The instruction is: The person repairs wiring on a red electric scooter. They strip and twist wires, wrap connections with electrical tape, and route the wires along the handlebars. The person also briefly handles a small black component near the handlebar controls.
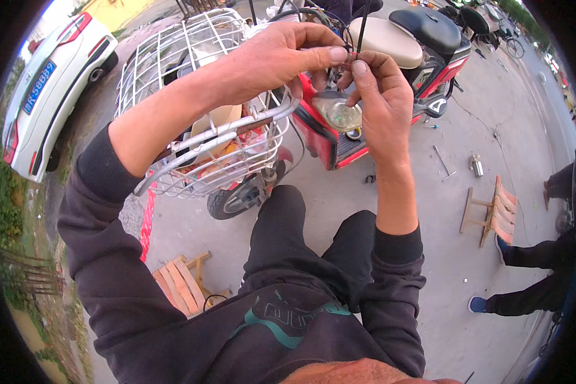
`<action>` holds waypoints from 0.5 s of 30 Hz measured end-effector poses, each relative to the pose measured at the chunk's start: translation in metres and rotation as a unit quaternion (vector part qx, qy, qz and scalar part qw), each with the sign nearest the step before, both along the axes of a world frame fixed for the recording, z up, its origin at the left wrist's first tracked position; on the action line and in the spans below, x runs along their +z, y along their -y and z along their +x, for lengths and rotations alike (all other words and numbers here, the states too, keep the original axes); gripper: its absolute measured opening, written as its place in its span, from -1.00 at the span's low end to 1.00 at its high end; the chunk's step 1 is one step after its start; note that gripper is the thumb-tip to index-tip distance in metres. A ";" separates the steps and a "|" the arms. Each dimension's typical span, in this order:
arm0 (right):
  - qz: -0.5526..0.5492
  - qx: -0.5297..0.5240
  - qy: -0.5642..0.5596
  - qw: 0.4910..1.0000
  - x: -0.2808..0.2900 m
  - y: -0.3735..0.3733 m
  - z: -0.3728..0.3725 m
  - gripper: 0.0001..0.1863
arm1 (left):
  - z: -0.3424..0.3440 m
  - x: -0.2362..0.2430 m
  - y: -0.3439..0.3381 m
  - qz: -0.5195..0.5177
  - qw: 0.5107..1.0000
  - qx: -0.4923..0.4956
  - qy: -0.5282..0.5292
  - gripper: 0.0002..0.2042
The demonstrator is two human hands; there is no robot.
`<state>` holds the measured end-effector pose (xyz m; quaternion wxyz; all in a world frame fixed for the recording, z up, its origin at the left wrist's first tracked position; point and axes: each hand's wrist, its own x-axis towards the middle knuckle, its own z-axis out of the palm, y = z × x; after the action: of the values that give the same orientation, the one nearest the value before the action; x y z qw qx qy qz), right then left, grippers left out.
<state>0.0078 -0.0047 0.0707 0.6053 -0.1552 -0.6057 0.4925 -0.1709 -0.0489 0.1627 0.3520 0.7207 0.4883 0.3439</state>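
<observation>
Above the front of a red electric scooter (318, 137), my two hands meet, fingertips almost touching. My left hand (288, 54) is closed, thumb and forefinger pinching the end of a thin red wire (351, 56). The wire's other side goes into the pinch of my right hand (384, 93), whose lower fingers curl in. A thin black cable (363, 27) runs upward just past the fingertips. Below my right hand is a clear round headlight lens (343, 116). The scooter's white wire basket (192, 54), holding several items, sits under my left forearm.
A roll of tape (353, 134) rests on the scooter's footboard. Tools lie on the pavement, among them a metal wrench (445, 161) and a metal cylinder (476, 166). Low wooden stools stand right (502, 208) and lower left (178, 287). Another person's legs (525, 281) are at right; a white car (54, 83) is left.
</observation>
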 end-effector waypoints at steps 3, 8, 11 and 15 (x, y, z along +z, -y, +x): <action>-0.003 -0.005 -0.001 1.000 -0.001 0.002 -0.003 -0.82 | 0.001 -0.004 0.000 0.053 0.998 0.024 0.018 -0.71; -0.042 -0.026 -0.014 0.999 0.006 0.008 -0.010 -0.77 | -0.008 -0.007 -0.007 0.144 0.988 0.046 0.015 -0.76; -0.098 0.002 -0.031 0.995 0.009 0.008 -0.014 -0.77 | -0.004 -0.008 -0.004 0.219 0.974 0.063 -0.006 -0.85; -0.147 0.033 -0.082 0.985 0.017 0.012 -0.019 -0.78 | -0.002 -0.005 0.001 0.335 0.934 0.067 -0.103 -0.89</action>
<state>-0.0116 -0.0165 0.0872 0.6071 -0.1817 -0.4798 0.6067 -0.1727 -0.0494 0.1574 0.0140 0.7939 0.4254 0.4342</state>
